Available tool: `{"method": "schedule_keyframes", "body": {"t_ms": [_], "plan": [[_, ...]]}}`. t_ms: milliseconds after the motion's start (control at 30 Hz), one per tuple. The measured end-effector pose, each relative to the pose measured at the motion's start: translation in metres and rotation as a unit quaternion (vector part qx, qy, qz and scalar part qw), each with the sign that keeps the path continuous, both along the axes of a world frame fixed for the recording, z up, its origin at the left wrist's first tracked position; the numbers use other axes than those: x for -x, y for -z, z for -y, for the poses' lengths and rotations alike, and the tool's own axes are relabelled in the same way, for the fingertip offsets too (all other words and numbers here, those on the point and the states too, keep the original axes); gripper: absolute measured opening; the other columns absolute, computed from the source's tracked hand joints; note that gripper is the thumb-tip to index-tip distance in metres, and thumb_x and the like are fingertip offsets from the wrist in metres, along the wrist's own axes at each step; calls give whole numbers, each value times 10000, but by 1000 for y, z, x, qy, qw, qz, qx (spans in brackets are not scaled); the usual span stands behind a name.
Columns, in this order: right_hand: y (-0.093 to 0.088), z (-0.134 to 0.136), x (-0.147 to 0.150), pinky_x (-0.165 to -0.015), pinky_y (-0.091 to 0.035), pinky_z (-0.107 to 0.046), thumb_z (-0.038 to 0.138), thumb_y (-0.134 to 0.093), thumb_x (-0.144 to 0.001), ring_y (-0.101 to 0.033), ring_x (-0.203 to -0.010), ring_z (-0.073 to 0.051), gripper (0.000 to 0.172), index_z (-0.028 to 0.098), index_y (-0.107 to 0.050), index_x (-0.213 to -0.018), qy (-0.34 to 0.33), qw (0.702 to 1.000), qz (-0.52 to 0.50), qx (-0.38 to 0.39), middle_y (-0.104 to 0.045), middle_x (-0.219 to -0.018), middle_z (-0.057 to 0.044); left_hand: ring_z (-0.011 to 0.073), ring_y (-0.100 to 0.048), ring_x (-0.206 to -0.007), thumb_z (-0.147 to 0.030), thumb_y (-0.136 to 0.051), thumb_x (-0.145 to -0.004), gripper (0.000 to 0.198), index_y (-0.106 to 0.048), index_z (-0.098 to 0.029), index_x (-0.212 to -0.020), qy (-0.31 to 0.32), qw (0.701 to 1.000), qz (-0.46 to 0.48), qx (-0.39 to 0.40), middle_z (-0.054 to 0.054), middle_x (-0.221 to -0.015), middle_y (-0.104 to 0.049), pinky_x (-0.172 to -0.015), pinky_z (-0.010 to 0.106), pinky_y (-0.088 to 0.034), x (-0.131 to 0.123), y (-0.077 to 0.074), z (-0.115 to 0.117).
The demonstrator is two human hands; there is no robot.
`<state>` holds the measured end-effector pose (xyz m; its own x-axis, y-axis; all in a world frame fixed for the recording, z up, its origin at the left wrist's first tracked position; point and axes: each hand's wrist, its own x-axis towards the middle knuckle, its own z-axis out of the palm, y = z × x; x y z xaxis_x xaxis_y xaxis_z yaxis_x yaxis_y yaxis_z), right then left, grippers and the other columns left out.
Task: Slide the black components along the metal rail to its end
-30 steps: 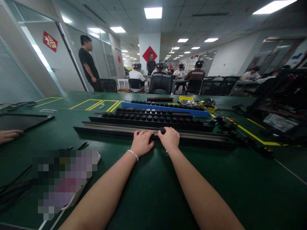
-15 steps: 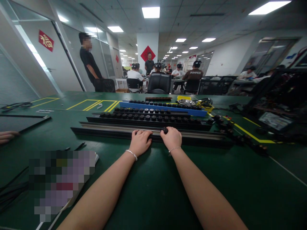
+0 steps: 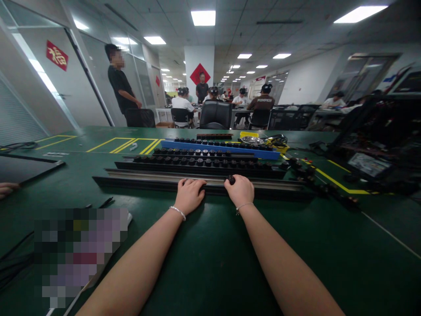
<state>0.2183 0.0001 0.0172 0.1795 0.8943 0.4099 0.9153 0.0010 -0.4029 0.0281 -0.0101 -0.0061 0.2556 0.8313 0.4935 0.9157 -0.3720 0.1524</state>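
Note:
A long black rail (image 3: 125, 181) with a pale inner strip lies across the green table in front of me. My left hand (image 3: 190, 193) is closed over it left of centre, fingers over the top and thumb at the near side. To the right, my right hand (image 3: 241, 189) pinches a small round black part (image 3: 232, 180) at the rail; whether the part sits in the rail is hidden by the fingers. Just behind lies a black rail with a row of round black parts (image 3: 200, 162), and farther back a blue rail (image 3: 269, 153) carries similar ones.
Loose black parts (image 3: 338, 195) trail off at the right of the table (image 3: 217, 259). A metal dish (image 3: 252, 140) and a yellow tray (image 3: 249, 134) stand at the back. Another person's hand (image 3: 8, 188) shows at the left edge. A blurred-out object (image 3: 85, 250) lies front left.
My right hand has slid a little to the right along the rail with the small black part, widening the space between my hands. My left hand keeps its place on the rail.

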Motion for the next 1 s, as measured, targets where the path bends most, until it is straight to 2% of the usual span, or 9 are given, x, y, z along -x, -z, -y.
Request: {"method": "schedule_keyframes", "body": {"t_ms": [1000], "plan": [[3, 1, -21, -770, -358, -304, 339, -467, -805, -568, -878, -201, 237, 182, -644, -790, 26, 1000, 4, -11, -675, -875, -74, 222, -575, -1040, -280, -485, -850, 270, -604, -297, -1092, 11, 1000, 15, 4, 13, -1061, -703, -1016, 462, -261, 1, 2, -1]]}}
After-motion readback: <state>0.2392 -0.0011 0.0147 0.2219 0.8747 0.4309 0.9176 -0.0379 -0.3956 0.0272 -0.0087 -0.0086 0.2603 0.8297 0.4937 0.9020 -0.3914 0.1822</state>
